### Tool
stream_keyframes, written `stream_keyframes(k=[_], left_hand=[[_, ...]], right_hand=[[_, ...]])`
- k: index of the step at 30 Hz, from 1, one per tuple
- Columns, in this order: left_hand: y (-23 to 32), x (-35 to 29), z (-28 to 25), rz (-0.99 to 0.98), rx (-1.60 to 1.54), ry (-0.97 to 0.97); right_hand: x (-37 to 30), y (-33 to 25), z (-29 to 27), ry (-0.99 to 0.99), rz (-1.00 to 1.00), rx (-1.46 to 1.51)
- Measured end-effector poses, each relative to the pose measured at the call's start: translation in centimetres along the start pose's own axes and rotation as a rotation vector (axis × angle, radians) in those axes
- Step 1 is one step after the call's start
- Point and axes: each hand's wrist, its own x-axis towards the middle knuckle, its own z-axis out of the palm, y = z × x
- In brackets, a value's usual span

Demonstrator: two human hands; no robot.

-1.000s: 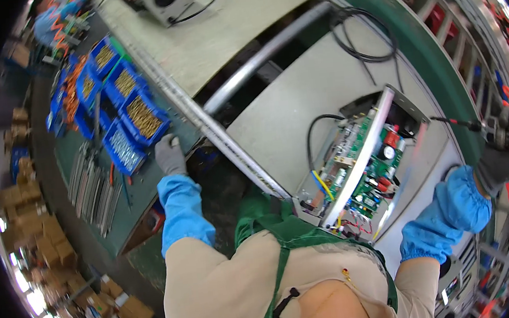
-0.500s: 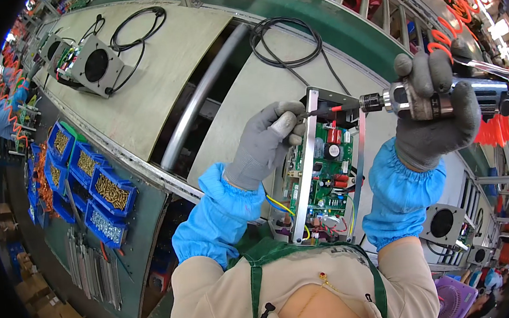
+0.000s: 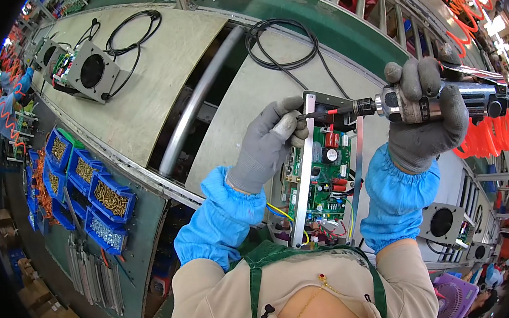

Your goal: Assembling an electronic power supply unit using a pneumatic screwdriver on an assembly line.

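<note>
Wrapped round a silver and black air screwdriver (image 3: 425, 103) is my gloved right hand (image 3: 428, 125). Its bit (image 3: 334, 111), with a red band, points left across the top of a metal chassis (image 3: 305, 172). My gloved left hand (image 3: 268, 139) pinches at the bit's tip, by the chassis's upper left corner. Whatever sits between those fingertips is too small to make out. Inside the chassis lies a green circuit board (image 3: 329, 180) with red and black components. A yellow-green wire (image 3: 280, 212) runs out at its lower left.
Blue bins (image 3: 111, 199) of brass and silver fasteners stand on the left bench, above metal strips (image 3: 92, 273). A coiled black cable (image 3: 284, 44) lies beyond the chassis. Other units with round fans (image 3: 90, 70) sit at far left and right. An orange coiled hose (image 3: 494, 135) hangs at right.
My right hand and the air screwdriver have shifted slightly left and down. The bit's tip now reaches the fingertips of my left hand, which stays almost in place.
</note>
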Motion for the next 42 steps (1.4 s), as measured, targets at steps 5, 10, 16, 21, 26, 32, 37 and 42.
stream_keyframes(k=[5,10,16,21,26,32,37,42], left_hand=[[0.4,0.4,-0.2,0.081,0.297,-0.035],[1.3,1.8,-1.0,0.185,0.645,-0.159],[-0.3,5.8,-3.7,0.076,0.850,-0.121],[-1.1,6.7,-3.4,-0.184,0.505,-0.170],[-1.1,6.9,-3.4,-0.218,0.504,-0.151],[-1.8,7.1,-3.9,-0.174,0.446,-0.152],[-2.2,7.0,-4.1,-0.169,0.410,-0.112],[-2.2,7.2,-4.0,-0.167,0.359,-0.129]], right_hand=[[0.0,-0.1,0.3,0.015,0.025,-0.014],[-0.2,-0.1,-0.2,0.067,-0.022,-0.015],[1.2,0.5,-1.4,0.112,-0.076,-0.178],[1.7,1.7,-2.2,0.112,-0.084,-0.338],[2.0,2.3,-2.1,0.076,-0.018,-0.352],[2.6,2.7,-0.6,0.066,0.057,-0.381],[4.4,3.6,1.1,-0.117,0.199,-0.617],[6.0,4.5,1.2,-0.212,0.381,-0.620]])
